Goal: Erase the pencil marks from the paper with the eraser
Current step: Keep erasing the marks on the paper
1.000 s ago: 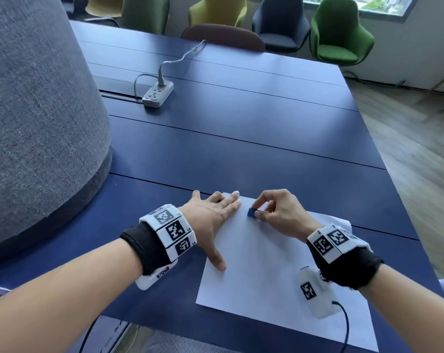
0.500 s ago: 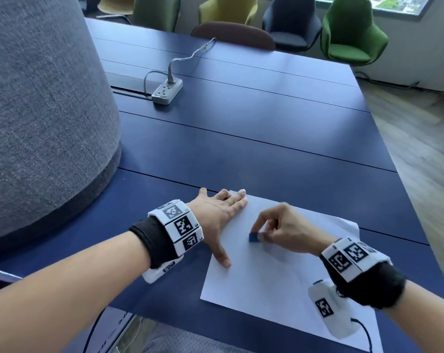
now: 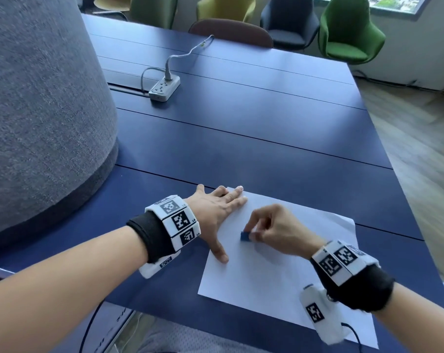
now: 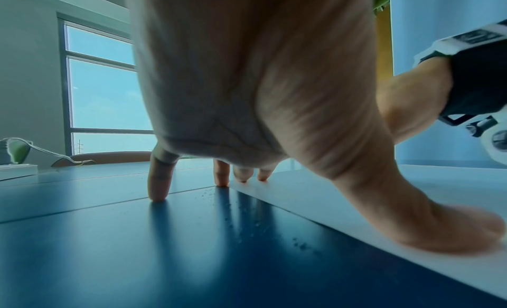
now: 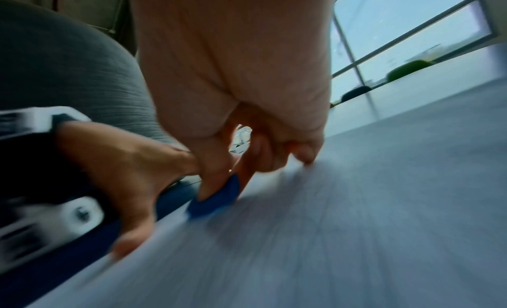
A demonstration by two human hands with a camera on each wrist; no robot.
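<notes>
A white sheet of paper (image 3: 279, 281) lies on the dark blue table (image 3: 241, 128) near its front edge. My right hand (image 3: 274, 229) pinches a small blue eraser (image 3: 245, 236) between thumb and fingers and presses it onto the paper's upper left part; the right wrist view shows the eraser (image 5: 216, 201) on the sheet, blurred by motion. My left hand (image 3: 215, 212) lies flat with spread fingers over the paper's left edge, thumb (image 4: 452, 228) and some fingertips on the paper (image 4: 411, 195), others on the table. I cannot make out any pencil marks.
A large grey felt-covered round form (image 3: 37, 110) stands on the table at the left. A white power strip (image 3: 164, 88) with its cable lies further back. Several chairs (image 3: 348, 34) stand behind the table. Wooden floor lies at the right. Eraser crumbs (image 4: 247, 223) dot the table.
My right hand has drawn the eraser toward me across the paper, from near the top edge down to beside my left thumb. The left hand has stayed flat in place.
</notes>
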